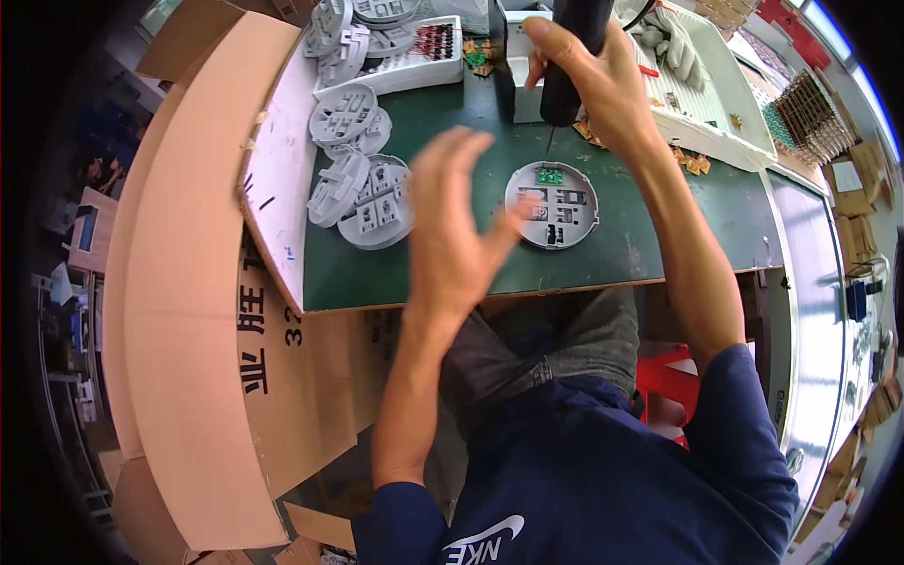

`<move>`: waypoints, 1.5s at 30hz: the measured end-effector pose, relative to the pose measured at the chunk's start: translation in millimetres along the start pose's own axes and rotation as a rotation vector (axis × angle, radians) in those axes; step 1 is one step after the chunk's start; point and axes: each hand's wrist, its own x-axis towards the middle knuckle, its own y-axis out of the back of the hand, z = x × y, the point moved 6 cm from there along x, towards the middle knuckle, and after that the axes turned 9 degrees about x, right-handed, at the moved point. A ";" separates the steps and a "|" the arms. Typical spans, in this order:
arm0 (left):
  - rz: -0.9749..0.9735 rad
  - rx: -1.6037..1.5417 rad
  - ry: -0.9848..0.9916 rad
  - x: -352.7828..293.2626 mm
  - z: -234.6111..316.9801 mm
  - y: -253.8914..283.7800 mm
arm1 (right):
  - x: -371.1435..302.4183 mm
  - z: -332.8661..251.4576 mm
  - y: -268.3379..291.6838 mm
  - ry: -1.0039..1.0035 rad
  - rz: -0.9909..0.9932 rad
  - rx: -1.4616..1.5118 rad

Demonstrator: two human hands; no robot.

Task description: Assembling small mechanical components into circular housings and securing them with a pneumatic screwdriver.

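Observation:
In my right hand (612, 89) is a black electric screwdriver (563, 99), held upright with its thin bit pointing down. The bit hangs above the far edge of a round grey plastic housing (556, 215), apart from it. A small green circuit board (550, 176) sits in the far part of this housing, with dark metal parts in its slots. My left hand (450, 221), blurred by motion, is raised with its fingers apart and nothing in it. Its thumb overlaps the housing's left edge in view; whether they touch, I cannot tell.
Several grey round housings (375, 221) lie piled on the left of the green table (640, 247). Behind them stands a white tray (400, 73) with red-and-black parts. A larger white tray (716, 127) at right holds gloves (683, 56). Cardboard (174, 282) borders the left side.

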 end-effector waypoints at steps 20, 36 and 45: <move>-0.120 0.083 0.612 38.0 -130.7 98.0 | -122.3 22.1 1.2 0.031 -0.454 -0.887; -0.296 -1.613 1.071 -22.2 -34.2 -74.9 | -205.6 1.2 254.3 -0.173 0.731 -0.358; -0.443 -0.961 0.785 -21.6 -45.4 -87.6 | -308.8 -73.8 408.7 -0.081 1.189 -0.218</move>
